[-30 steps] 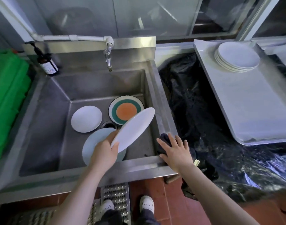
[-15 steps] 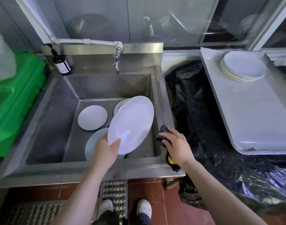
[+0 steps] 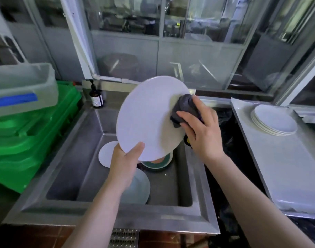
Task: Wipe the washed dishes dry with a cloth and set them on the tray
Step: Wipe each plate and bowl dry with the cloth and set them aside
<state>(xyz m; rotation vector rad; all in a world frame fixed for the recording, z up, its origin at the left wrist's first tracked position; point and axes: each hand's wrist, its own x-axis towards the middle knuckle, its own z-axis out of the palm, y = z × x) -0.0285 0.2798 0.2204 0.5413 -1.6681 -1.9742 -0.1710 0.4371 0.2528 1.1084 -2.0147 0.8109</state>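
Currently mid-wipe, sink [image 3: 194, 210] taken as landmark.

Left of the sink: green crates [image 3: 28, 133], a clear lidded bin [image 3: 22, 86] stacked on top. At the sink's back-left corner, a brown pump bottle [image 3: 96, 97].

Over the sink's near-left part: left hand [image 3: 125, 159] grips the white plate [image 3: 146, 119] by its lower rim, thumb on the face, fingers behind. Plate held tilted up above the basin, face toward the camera.

In the sink, below the held plate: a small white plate [image 3: 105, 153], a pale blue plate [image 3: 139, 189] partly behind the left forearm, and a teal-rimmed plate [image 3: 157, 162] mostly hidden. All unwiped, by my reading.

Over the sink's right side: right hand [image 3: 201, 127] clutches a bunched grey cloth [image 3: 185, 108], pressing it on the plate's upper right edge.

Right of the sink: black plastic sheeting [image 3: 224, 140], then the tray [image 3: 287, 167] with a stack of white plates [image 3: 274, 120] at its far end.

Technique note: best to sweep the cloth across the whole face in overlapping arcs, then flip for the back and rim. Left grip sits on a wet edge, so a slip is possible; keeping the work over the basin seems wise. Turn the plate to dry under the thumb.
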